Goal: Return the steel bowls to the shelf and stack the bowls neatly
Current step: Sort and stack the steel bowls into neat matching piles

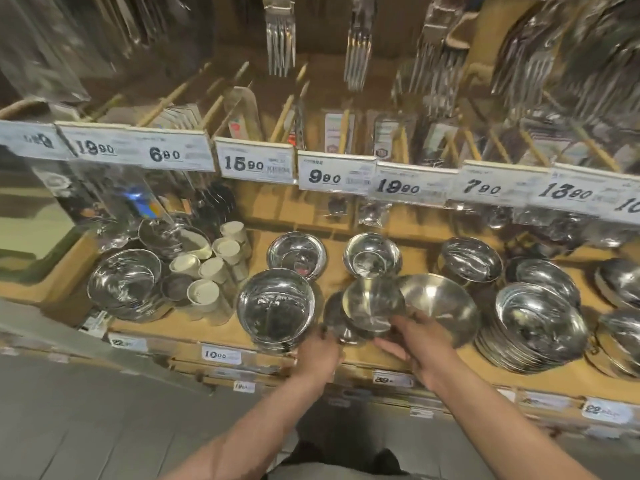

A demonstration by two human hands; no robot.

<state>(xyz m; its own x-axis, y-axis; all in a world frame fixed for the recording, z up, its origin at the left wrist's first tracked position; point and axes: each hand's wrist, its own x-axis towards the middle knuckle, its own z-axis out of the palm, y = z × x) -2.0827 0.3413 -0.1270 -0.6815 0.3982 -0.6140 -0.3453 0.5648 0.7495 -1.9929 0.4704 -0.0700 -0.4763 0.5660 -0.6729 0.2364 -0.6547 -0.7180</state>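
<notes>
Both hands at the front edge of the wooden shelf (pixel 346 268), working one small steel bowl (pixel 372 303). Right hand (pixel 420 344) has the grip: fingers curled round the bowl's near rim, bowl tilted, mouth facing up and toward the camera. Left hand (pixel 320 351) sits just left of that grip, fingers curled up against a second small bowl (pixel 334 315) that lies partly hidden behind the held one — how firmly it holds it I cannot tell. Directly beyond the grip: another small bowl (pixel 372 254) standing upright further back on the shelf. Just right of the grip, touching or nearly touching the held bowl: a wide matte bowl (pixel 438 303). Left of the left hand: a large shiny bowl stack (pixel 275 303), with a shallower bowl (pixel 296 253) behind it. Further right of the grip — plate stacks (pixel 533 323). Far left: beige cups (pixel 214 268). Price tags (pixel 337 174) run along the rail above.
</notes>
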